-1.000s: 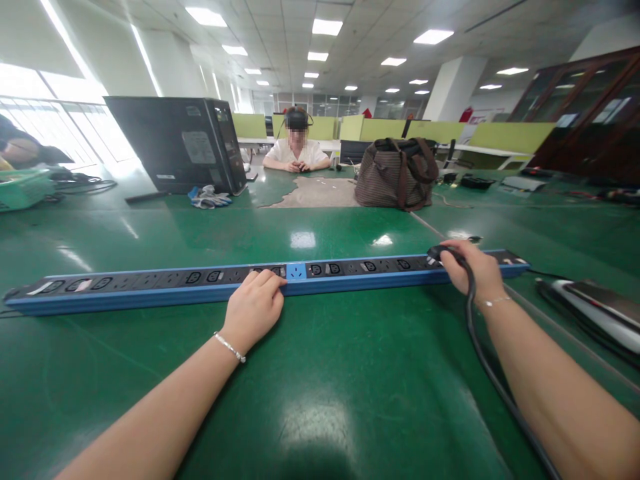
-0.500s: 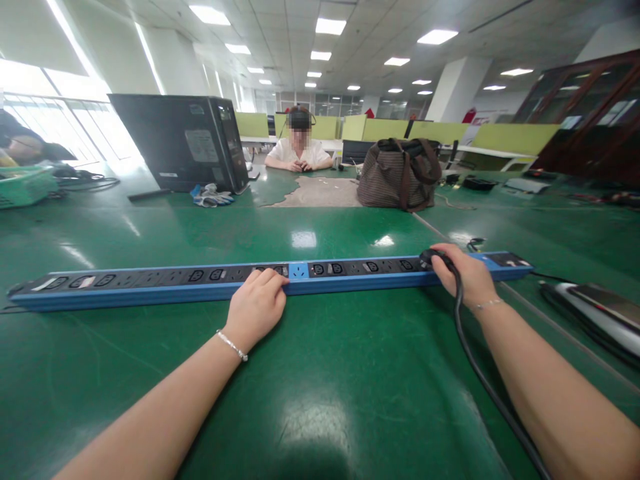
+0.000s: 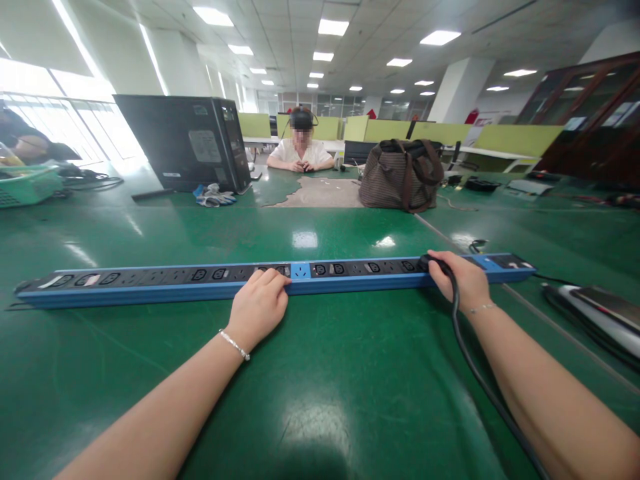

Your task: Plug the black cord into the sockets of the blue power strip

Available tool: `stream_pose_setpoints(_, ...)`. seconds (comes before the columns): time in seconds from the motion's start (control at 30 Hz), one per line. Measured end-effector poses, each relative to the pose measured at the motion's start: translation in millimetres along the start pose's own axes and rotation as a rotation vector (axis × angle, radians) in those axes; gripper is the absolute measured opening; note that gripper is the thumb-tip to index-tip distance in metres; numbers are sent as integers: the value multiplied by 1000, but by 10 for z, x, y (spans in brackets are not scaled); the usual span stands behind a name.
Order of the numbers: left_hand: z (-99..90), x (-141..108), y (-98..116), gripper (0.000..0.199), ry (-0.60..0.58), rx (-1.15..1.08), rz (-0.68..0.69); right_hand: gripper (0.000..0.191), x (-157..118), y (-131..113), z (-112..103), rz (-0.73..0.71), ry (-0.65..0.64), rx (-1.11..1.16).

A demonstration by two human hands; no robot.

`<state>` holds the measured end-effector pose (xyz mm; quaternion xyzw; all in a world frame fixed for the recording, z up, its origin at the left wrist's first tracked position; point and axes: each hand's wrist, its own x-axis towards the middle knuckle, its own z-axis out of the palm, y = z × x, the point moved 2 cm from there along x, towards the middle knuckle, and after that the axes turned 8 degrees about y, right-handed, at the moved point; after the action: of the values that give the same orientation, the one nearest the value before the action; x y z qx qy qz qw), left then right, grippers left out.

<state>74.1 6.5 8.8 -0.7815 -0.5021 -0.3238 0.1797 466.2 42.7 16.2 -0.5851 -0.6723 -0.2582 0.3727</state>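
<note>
A long blue power strip (image 3: 165, 293) with black socket modules lies across the green table (image 3: 320, 373). Near its middle, just left of the blue socket, my left hand (image 3: 261, 301) has its fingers closed over the front edge. Toward the strip's right end, my right hand (image 3: 461, 283) grips a black power plug (image 3: 425, 261) against the socket face. I cannot see the plug's prongs or how deep it sits. Its thick black cord (image 3: 463, 340) runs from my right hand down along the forearm to the bottom edge.
A black computer case (image 3: 175, 143) stands at back left, with gloves (image 3: 214, 195) beside it. A brown bag (image 3: 400, 175) is at back right. Across the table sits a person (image 3: 300, 150). A silver-and-black device (image 3: 597, 313) lies at right, a green basket (image 3: 30, 187) at far left.
The view has shifted very slightly. My right hand has tilted a little at the plug and its fingers sit slightly lower; my left hand stays in place on the strip.
</note>
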Motion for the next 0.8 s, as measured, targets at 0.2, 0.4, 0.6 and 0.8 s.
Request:
stream_pose_setpoints(0.2,-7,0,6,24,5,-3,3,30,-47,-15,-13,-11,53,43)
stream_pose_setpoints(0.4,-1,3,3,25,-2,-6,6,30,-79,2,9,-4,83,68)
stream_pose_setpoints(0.6,4,-10,2,25,5,-5,-6,35,-116,-27,-27,4,50,44)
stream_pose_setpoints(0.8,-2,-13,2,24,-3,-3,-21,37,-150,-48,-65,18,14,3)
